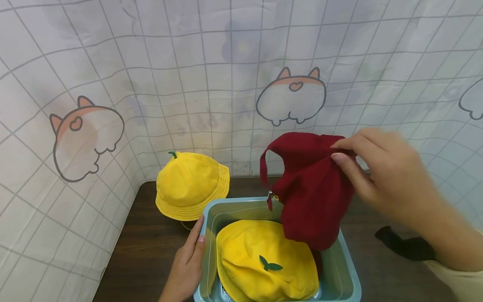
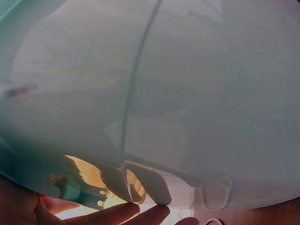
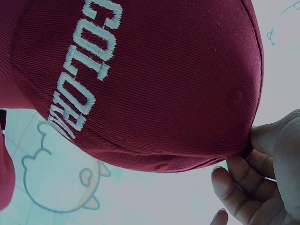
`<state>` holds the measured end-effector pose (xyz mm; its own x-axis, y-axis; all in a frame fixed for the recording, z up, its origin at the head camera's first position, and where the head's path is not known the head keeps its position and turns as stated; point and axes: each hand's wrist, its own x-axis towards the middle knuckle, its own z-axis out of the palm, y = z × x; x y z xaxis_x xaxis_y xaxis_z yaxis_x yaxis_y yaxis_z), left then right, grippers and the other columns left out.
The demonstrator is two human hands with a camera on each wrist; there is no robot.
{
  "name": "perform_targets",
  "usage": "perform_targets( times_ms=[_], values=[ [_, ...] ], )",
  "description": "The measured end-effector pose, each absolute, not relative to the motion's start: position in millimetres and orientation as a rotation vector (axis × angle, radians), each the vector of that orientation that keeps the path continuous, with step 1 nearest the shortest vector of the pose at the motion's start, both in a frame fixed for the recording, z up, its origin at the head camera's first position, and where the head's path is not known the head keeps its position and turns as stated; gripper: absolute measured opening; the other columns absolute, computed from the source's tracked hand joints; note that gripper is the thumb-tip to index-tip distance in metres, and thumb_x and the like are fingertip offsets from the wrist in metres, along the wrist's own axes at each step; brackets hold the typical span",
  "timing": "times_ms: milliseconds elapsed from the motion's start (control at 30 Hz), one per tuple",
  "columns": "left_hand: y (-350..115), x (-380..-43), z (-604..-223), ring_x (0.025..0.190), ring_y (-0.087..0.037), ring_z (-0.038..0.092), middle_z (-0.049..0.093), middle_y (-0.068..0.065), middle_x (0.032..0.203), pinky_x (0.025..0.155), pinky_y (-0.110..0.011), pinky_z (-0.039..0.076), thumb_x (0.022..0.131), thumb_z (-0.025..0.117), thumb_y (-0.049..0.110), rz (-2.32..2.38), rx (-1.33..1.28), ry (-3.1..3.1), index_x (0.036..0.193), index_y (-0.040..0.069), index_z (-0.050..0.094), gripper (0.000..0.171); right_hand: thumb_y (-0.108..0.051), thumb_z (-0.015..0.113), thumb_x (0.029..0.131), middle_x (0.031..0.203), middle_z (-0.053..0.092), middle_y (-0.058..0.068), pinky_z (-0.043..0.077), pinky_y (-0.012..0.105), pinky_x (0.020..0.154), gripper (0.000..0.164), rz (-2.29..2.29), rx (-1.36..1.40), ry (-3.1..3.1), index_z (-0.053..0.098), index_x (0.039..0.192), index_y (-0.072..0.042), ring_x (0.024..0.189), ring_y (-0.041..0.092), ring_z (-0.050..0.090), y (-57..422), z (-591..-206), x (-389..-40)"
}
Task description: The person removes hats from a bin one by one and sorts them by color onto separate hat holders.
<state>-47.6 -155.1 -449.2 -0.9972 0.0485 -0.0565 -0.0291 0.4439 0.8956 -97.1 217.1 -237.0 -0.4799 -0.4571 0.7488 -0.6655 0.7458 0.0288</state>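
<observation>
Cap (image 1: 313, 188) of red cloth, with white letters stitched on it, is held up above the right rear part of the blue tub (image 1: 241, 209). It is pinched between the thumb and closed fingers of the right hand (image 1: 392, 172). The tub's left side is touched by the left hand (image 1: 188, 256), its fingers nearly straight. Inside the tub a leaf-topped yellow hat (image 1: 256, 243) is seen; behind its left corner, another yellow hat (image 1: 190, 182) is set on the worktop (image 1: 136, 243).

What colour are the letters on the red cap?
White. The letters stitched on the red cap show best in the right wrist view.
</observation>
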Motion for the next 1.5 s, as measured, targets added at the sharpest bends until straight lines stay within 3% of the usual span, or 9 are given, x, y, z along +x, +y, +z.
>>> perform_targets(
  times_ms=[500, 800, 900, 1167, 1500],
  values=[
    [-157.4, -49.0, -451.4, 0.139, -0.021, 0.048, 0.037, 0.003, 0.163, 0.112, -0.05, 0.041, 0.111, 0.035, 0.044, 1.631, 0.014, 2.585, 0.159, 0.046, 0.026, 0.048, -0.044, 0.043, 0.108, 0.082, 0.068, 0.015, 0.037, 0.034, 0.062, 0.058, 0.272, 0.763, -2.134, 0.072, 0.099, 0.005, 0.068, 0.024, 0.055, 235.4, -219.9, -111.3],
    [-156.4, -48.9, -449.4, 0.138, -0.021, 0.049, 0.038, 0.002, 0.163, 0.111, -0.05, 0.042, 0.111, 0.035, 0.044, 1.621, 0.005, 2.589, 0.159, 0.046, 0.026, 0.048, -0.018, 0.065, 0.097, 0.088, 0.068, 0.019, 0.038, 0.035, 0.063, 0.026, 0.26, 0.699, -2.156, 0.071, 0.103, 0.007, 0.074, 0.03, 0.058, 244.2, -217.5, -121.2],
    [-156.2, -48.7, -449.0, 0.137, -0.021, 0.05, 0.038, 0.002, 0.163, 0.11, -0.049, 0.043, 0.112, 0.035, 0.043, 1.619, -0.007, 2.587, 0.159, 0.046, 0.026, 0.048, -0.012, 0.068, 0.095, 0.089, 0.068, 0.021, 0.041, 0.039, 0.062, 0.023, 0.247, 0.67, -2.168, 0.07, 0.104, 0.008, 0.076, 0.032, 0.058, 246.2, -215.7, -124.7],
    [-156.1, -48.8, -449.9, 0.138, -0.022, 0.049, 0.037, 0.003, 0.164, 0.111, -0.05, 0.042, 0.112, 0.035, 0.043, 1.627, -0.013, 2.571, 0.159, 0.047, 0.026, 0.048, -0.014, 0.064, 0.099, 0.09, 0.065, 0.027, 0.052, 0.057, 0.063, 0.027, 0.213, 0.612, -2.184, 0.067, 0.107, 0.012, 0.078, 0.04, 0.059, 250.7, -208.4, -137.7],
    [-155.4, -48.6, -448.8, 0.141, -0.023, 0.046, 0.035, 0.003, 0.164, 0.113, -0.052, 0.039, 0.112, 0.035, 0.043, 1.622, -0.025, 2.568, 0.159, 0.047, 0.025, 0.048, -0.017, 0.06, 0.102, 0.092, 0.066, 0.029, 0.052, 0.058, 0.066, 0.031, 0.204, 0.536, -2.203, 0.068, 0.107, 0.012, 0.08, 0.042, 0.059, 255.9, -205.1, -154.9]
  ],
)
